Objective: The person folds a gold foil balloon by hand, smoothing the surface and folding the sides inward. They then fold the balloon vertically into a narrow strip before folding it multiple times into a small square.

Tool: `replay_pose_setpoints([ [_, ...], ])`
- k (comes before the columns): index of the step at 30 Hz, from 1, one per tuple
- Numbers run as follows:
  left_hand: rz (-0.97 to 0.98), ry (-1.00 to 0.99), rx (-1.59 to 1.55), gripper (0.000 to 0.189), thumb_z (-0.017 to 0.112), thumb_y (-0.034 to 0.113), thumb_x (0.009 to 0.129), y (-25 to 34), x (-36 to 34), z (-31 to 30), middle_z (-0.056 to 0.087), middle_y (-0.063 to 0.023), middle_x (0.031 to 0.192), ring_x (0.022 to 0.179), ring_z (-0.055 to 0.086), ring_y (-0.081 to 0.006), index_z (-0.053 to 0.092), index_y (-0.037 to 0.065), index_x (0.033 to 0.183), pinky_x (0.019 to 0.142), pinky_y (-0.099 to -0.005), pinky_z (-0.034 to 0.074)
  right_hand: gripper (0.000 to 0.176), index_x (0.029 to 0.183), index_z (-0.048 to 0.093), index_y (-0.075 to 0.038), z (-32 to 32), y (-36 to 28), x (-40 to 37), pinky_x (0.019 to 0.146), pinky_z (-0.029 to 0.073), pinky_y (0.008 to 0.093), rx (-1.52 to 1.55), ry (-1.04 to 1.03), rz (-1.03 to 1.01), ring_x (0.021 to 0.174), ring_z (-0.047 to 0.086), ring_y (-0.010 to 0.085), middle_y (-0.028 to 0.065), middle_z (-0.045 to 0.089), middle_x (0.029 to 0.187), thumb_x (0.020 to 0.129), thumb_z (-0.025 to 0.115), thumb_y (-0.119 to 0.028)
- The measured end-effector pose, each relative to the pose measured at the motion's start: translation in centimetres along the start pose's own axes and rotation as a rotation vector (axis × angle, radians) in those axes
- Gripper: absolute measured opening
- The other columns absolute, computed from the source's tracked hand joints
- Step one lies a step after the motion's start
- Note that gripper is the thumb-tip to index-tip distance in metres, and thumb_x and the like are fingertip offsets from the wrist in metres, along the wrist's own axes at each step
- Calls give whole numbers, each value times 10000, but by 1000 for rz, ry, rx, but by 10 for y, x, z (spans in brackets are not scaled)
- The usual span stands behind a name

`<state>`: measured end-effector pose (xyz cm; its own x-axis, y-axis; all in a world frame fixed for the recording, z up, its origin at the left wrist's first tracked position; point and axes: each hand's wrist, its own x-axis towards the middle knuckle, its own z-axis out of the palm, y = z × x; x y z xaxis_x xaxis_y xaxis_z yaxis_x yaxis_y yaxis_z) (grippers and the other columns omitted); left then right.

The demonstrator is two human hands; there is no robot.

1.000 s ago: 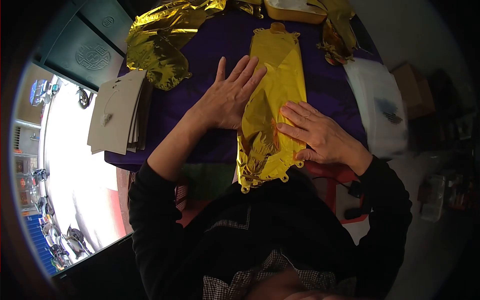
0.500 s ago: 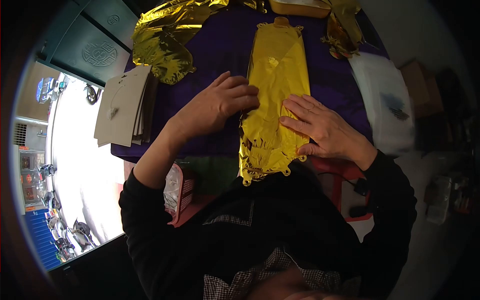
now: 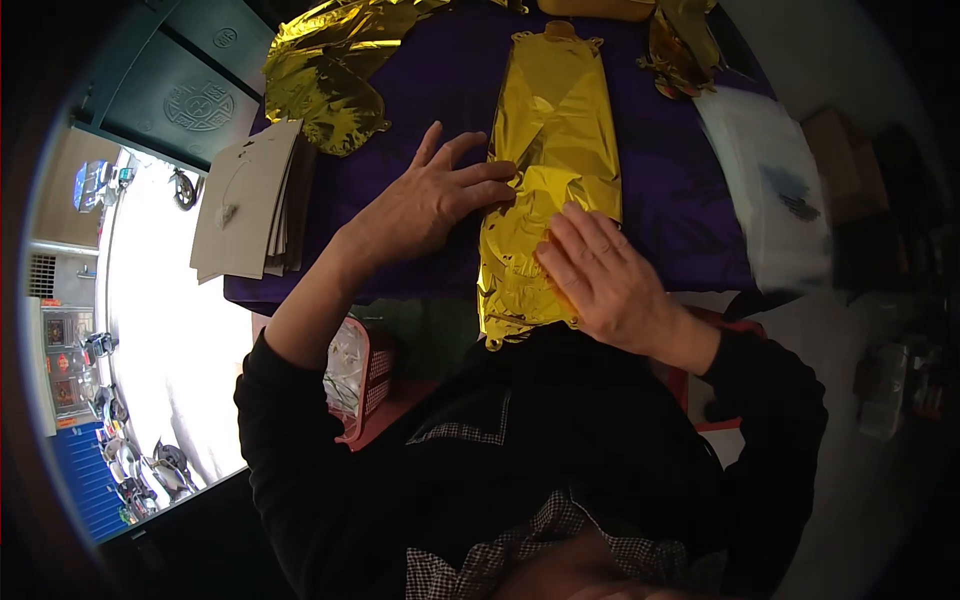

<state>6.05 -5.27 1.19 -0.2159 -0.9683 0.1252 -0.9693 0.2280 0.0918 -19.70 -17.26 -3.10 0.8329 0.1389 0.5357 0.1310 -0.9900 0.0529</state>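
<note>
A long folded piece of gold foil (image 3: 556, 115) lies lengthwise on the purple cloth, its lower end at the table's near edge by my body. My left hand (image 3: 430, 195) rests at the foil's left edge, fingers spread, the fingertips on the foil. My right hand (image 3: 605, 275) lies on the foil's lower right part, with fingers stretched out side by side. Creases run across the foil between the two hands. Small looped tabs show at its top corners and lower left corner.
More gold foil (image 3: 325, 95) lies at the back left, and another piece (image 3: 680, 50) at the back right. Grey-beige cards (image 3: 243, 205) stand at the table's left edge. A pink basket (image 3: 376, 380) is below. Clear plastic (image 3: 765, 190) lies on the right.
My right hand has moved left and slightly nearer my body across the foil, and its fingers are closer together. My left hand's fingers have spread more.
</note>
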Motion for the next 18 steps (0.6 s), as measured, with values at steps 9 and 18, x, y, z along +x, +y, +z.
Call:
replay_pose_setpoints([
  [9, 22, 64, -31, 441, 592, -22, 853, 7, -4, 1, 575, -26, 1410, 1427, 397, -398, 623, 119, 1269, 1211, -655, 227, 240, 1072, 703, 31, -7, -5, 15, 859, 585, 408, 108, 83, -11, 1065, 710, 335, 180, 733, 1093, 854, 695, -70],
  [18, -101, 293, -105, 396, 724, 66, 803, 71, -14, 19, 670, -70, 1096, 1351, 471, -429, 551, 65, 1159, 1143, -755, 157, 229, 1055, 696, 35, -51, -7, -1, 772, 598, 380, 351, 82, 38, 997, 744, 309, 172, 751, 1043, 849, 722, -62],
])
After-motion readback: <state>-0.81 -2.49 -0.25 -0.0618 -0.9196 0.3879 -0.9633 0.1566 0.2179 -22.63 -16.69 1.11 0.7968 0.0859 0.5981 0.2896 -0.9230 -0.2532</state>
